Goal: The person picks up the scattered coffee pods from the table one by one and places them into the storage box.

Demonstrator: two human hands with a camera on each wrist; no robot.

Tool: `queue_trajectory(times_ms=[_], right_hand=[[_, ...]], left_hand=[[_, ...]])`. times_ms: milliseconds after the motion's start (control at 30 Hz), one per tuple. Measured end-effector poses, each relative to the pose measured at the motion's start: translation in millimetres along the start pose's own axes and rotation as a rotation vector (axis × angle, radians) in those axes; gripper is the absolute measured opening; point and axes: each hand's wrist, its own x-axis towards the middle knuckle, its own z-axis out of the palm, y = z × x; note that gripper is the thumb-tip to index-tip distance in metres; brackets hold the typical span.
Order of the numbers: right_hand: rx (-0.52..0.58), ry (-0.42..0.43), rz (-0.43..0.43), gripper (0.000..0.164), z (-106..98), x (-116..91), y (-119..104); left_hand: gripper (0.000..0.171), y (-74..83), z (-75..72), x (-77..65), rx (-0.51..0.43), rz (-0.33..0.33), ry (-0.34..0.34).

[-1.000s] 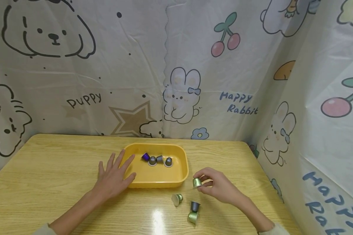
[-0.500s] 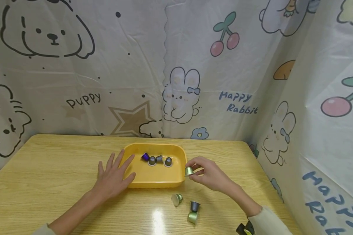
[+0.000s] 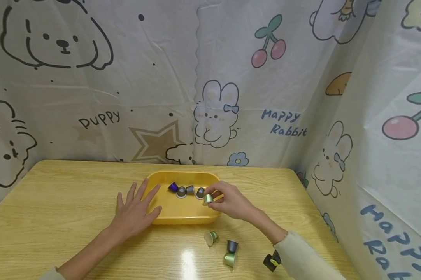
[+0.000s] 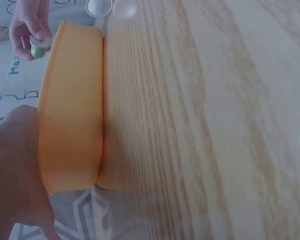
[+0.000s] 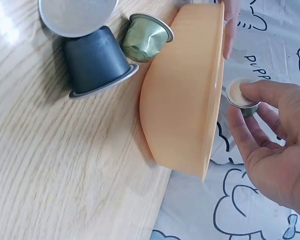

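In the head view my right hand pinches a light green coffee capsule over the right part of a yellow plastic tray. The right wrist view shows the thumb on the capsule's pale foil lid, with fingers beneath. My left hand lies with fingers spread at the tray's left end, its fingertips over the rim. Inside the tray sit a purple capsule and several dark grey ones, one of them a grey capsule standing rim down.
On the table in front of the tray lie a green capsule, a black capsule and another green capsule touching it. A small black object with a yellow mark is beside the right sleeve. A printed cloth hangs behind the table.
My right hand has carried the green capsule leftward from the table beside the tray to over its inside. The black object has come into view by the right sleeve. My left hand stays put.
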Motion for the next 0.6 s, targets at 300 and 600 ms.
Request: queue_trajectory(times_ms=[300, 600], right_hand=[[-0.012, -0.014, -0.012, 0.026, 12, 23, -3], [-0.073, -0.029, -0.025, 0.025, 24, 48, -7]], left_hand=[[0.062, -0.2, 0.3, 0.8, 0.0, 0.003, 0.0], [0.062, 0.0, -0.4, -0.2, -0.01, -0.007, -0.005]])
